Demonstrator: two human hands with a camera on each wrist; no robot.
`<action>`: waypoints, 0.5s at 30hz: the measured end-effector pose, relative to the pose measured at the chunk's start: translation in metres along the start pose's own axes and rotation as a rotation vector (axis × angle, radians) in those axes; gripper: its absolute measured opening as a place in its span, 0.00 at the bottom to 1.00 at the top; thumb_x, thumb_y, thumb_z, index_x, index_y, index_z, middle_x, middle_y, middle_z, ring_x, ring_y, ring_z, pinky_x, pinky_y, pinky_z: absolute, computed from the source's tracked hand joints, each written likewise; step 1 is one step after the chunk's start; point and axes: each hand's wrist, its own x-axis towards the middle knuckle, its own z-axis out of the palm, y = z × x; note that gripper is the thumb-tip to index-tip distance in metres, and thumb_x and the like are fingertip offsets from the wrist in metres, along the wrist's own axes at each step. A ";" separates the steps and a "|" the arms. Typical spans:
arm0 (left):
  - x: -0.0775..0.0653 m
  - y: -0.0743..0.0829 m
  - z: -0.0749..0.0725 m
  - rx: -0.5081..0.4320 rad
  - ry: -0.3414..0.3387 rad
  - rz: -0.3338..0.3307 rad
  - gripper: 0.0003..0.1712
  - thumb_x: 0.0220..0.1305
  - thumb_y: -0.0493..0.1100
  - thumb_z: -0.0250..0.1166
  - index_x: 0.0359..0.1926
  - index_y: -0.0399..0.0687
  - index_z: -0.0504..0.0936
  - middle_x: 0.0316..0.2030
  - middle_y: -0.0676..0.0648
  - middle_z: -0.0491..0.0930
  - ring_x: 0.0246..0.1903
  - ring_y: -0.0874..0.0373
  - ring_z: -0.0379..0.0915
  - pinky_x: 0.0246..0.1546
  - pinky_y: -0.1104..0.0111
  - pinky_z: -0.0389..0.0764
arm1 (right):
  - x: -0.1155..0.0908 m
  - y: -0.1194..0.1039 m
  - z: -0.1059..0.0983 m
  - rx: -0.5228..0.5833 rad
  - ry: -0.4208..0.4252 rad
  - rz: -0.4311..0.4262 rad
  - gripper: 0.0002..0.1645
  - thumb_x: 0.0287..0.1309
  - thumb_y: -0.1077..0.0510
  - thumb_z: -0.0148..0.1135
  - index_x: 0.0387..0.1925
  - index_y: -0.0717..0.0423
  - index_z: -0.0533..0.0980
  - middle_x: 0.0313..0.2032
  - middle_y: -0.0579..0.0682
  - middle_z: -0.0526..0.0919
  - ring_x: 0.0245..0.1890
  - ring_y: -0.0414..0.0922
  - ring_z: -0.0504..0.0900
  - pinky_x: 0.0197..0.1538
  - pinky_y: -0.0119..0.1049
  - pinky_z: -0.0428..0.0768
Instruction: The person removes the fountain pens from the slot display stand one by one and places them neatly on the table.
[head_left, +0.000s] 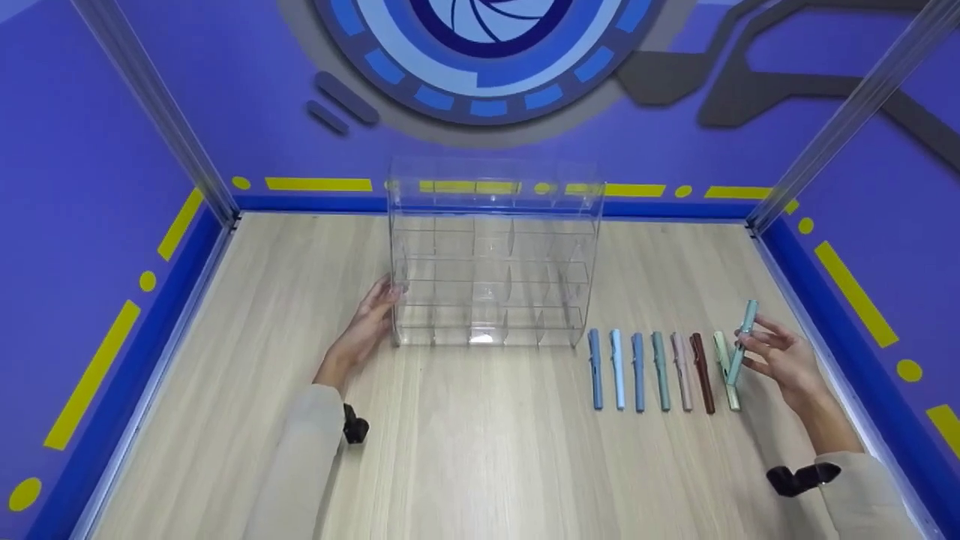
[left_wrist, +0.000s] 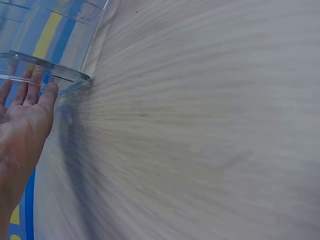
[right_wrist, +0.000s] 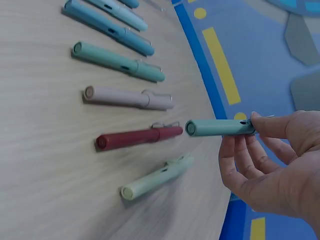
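Note:
A mint-green pen (head_left: 748, 327) is pinched between the thumb and fingers of my right hand (head_left: 787, 364), raised above the right end of a row of pens. In the right wrist view the pen (right_wrist: 217, 127) points away from the palm, its clip beside the thumb. Closest below it lie a pale green pen (head_left: 721, 352) and a dark red pen (head_left: 703, 375). My left hand (head_left: 361, 330) rests against the left side of a clear acrylic rack (head_left: 491, 307) standing upright. The left wrist view has its extended fingers (left_wrist: 32, 92) at the rack's edge.
Left of the red pen, several more pens lie side by side: a pinkish one (head_left: 681, 373), a green one (head_left: 661, 373), a light blue one (head_left: 617, 369) and darker blue ones. Blue-purple panels (head_left: 75, 187) wall in the wooden table (head_left: 480, 450) at the back and sides.

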 end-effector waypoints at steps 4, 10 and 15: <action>0.000 0.001 0.000 -0.002 0.010 0.008 0.46 0.79 0.59 0.52 0.83 0.52 0.36 0.82 0.42 0.47 0.82 0.46 0.40 0.82 0.53 0.49 | 0.003 0.007 -0.011 -0.031 0.029 0.032 0.20 0.68 0.59 0.66 0.57 0.42 0.71 0.35 0.32 0.88 0.37 0.28 0.87 0.39 0.24 0.87; 0.001 0.002 0.001 0.008 0.012 -0.006 0.46 0.78 0.61 0.53 0.83 0.56 0.39 0.83 0.45 0.40 0.82 0.47 0.38 0.82 0.51 0.47 | 0.004 0.018 -0.026 -0.107 0.080 0.114 0.20 0.68 0.56 0.67 0.57 0.37 0.73 0.33 0.29 0.84 0.36 0.26 0.85 0.39 0.23 0.85; 0.002 0.000 0.000 0.016 0.007 -0.024 0.45 0.78 0.62 0.52 0.83 0.59 0.40 0.83 0.47 0.37 0.83 0.50 0.34 0.83 0.52 0.46 | 0.003 0.026 -0.031 -0.118 0.116 0.144 0.21 0.67 0.57 0.67 0.57 0.37 0.73 0.33 0.29 0.81 0.35 0.26 0.83 0.40 0.23 0.85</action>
